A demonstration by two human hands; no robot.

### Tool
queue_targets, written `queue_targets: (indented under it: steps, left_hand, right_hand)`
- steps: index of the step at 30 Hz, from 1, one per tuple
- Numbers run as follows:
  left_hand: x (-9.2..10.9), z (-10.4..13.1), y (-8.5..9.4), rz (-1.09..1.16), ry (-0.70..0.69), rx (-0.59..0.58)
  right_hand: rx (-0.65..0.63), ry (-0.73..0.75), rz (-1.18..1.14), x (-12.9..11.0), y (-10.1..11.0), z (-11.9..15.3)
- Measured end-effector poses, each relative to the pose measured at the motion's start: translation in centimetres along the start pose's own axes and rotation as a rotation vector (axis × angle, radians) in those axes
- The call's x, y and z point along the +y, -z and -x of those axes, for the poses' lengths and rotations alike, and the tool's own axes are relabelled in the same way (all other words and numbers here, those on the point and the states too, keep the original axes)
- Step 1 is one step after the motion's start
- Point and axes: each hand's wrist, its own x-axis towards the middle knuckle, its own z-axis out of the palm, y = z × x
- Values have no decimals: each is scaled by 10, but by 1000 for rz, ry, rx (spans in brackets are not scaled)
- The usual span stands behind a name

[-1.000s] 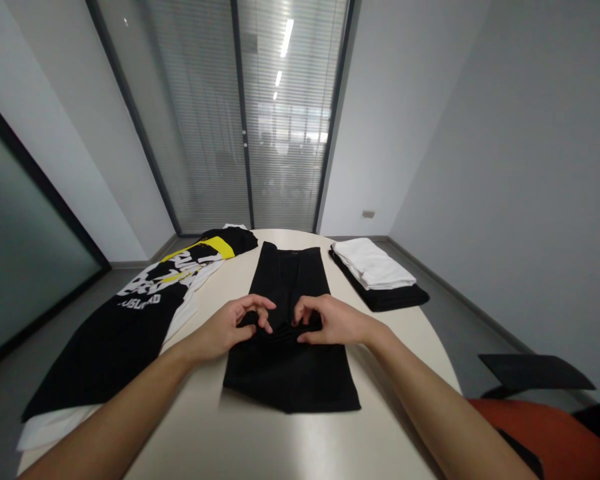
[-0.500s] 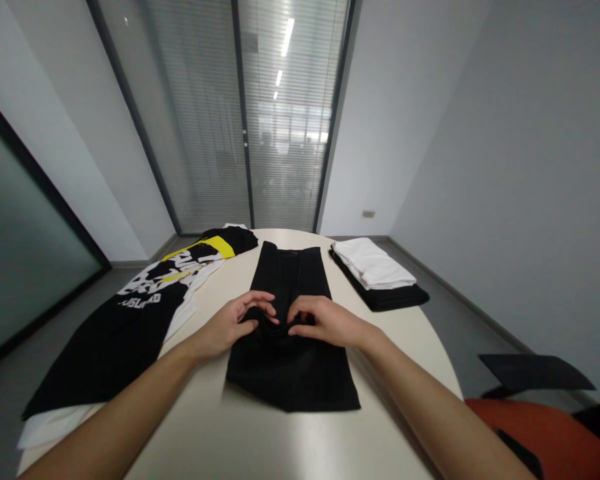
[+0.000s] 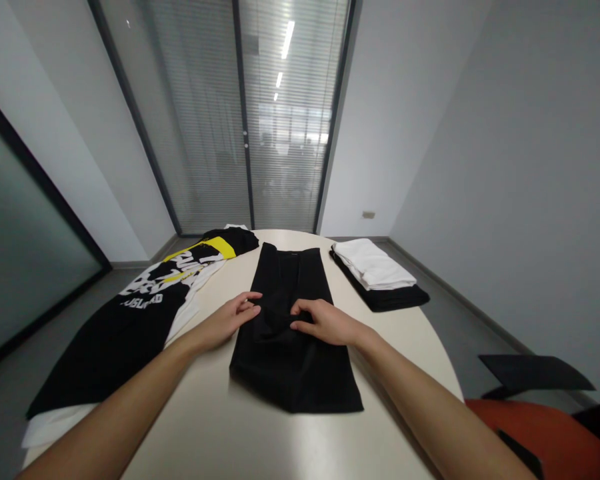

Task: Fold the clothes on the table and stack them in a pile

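Observation:
Lengthwise on the table lies a folded pair of black pants (image 3: 310, 373), its waist edge at the far end and a wide edge close to me. My right hand (image 3: 325, 321) grips a raised ridge of the black cloth near the middle between thumb and fingers. At the left edge of the pants is my left hand (image 3: 235, 319), fingers bent and thumb apart from the forefinger, its fingertips resting on the cloth. The fabric between the two hands is rumpled.
Left on the round table (image 3: 220, 427) lies a black shirt (image 3: 125, 333) with white and yellow print, white cloth beneath it. A folded white garment (image 3: 373, 263) rests on a folded black one (image 3: 397, 298) at right. An orange chair (image 3: 535, 427) stands lower right.
My left hand has drawn left from the middle of the pants to their edge, loosening from the bunched cloth. The bunched fold has flattened somewhat, while my right hand stays nearly in place.

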Motion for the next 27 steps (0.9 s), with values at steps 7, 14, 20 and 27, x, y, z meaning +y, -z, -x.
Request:
queue_targets:
  steps: [7, 14, 20, 27]
  left_hand:
    - [29, 16, 9, -145, 93, -380]
    - [18, 11, 7, 64, 138, -370]
    - [-6, 3, 2, 367, 289, -214]
    - [-15, -9, 8, 330, 158, 104]
  right_hand:
    - [-297, -71, -286, -8, 4, 4]
    - [-336, 8, -246, -22, 17, 6]
    - [-316, -4, -191, -35, 61, -8]
    - [-228, -40, -71, -39, 112, -47]
